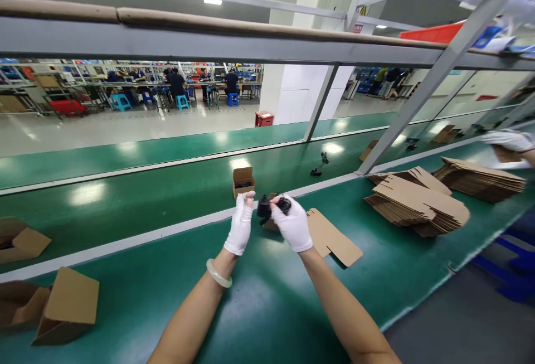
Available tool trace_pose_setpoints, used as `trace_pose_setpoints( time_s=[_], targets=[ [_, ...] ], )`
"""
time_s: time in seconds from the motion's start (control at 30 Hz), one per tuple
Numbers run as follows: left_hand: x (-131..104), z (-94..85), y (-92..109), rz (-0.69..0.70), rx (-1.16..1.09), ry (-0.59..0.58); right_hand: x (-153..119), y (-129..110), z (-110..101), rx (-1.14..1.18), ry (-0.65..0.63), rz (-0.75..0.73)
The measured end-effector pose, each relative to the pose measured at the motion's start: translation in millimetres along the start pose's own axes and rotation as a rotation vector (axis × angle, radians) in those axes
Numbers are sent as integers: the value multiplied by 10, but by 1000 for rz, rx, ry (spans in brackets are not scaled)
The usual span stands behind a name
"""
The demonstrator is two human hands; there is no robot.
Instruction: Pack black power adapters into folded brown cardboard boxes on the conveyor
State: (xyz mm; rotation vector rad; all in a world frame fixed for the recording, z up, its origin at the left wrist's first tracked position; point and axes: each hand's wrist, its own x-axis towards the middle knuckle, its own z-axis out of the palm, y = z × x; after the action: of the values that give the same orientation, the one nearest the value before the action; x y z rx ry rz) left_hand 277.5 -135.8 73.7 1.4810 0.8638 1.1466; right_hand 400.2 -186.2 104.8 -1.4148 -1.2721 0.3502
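Both hands wear white gloves with bare fingertips. My right hand is closed on a black adapter with a bundled black cable, held over the green bench. To its left, my left hand is raised with fingers bent together; whether anything small is between them is too blurred to tell. Partly hidden behind my right hand stands a small brown box. An open carton with dark items inside sits just beyond my left hand. Right of my right hand lies a flat cardboard piece.
Stacks of flat cardboard lie on the bench at right, near another person's gloved hand. Open boxes stand at left. A black adapter with cable rests on the green belt. A slanted metal post rises at right.
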Motion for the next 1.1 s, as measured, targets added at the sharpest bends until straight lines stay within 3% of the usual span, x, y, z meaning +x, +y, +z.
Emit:
trace_pose_setpoints(
  time_s=[0.1, 0.2, 0.3, 0.4, 0.67, 0.8, 0.97, 1.1],
  targets=[
    [137, 219, -245, 10, 105, -22, 124, 198, -215, -149, 87, 14],
    [259, 436, -507, -65, 246, -96, 221, 370, -304, -456, 12, 6],
    [333, 550, -675, -77, 286, -180, 289, 468, -300, -844, -283, -5],
    [355, 535, -751, -64, 283, -218, 356, 519, -258, -1031, -624, -4],
    [314, 433, -844, -65, 202, -287, 641, 590, 32, -1022, -968, 91],
    [305, 467, -835, -69, 225, -244, 642, 469, -95, -987, -1027, 44],
    [290, 500, -787, -105, 283, -188, 452, 285, -361, -999, -909, -27],
    [284, 496, -781, -105, 293, -183, 402, 327, -291, -985, -913, -38]
  ],
)
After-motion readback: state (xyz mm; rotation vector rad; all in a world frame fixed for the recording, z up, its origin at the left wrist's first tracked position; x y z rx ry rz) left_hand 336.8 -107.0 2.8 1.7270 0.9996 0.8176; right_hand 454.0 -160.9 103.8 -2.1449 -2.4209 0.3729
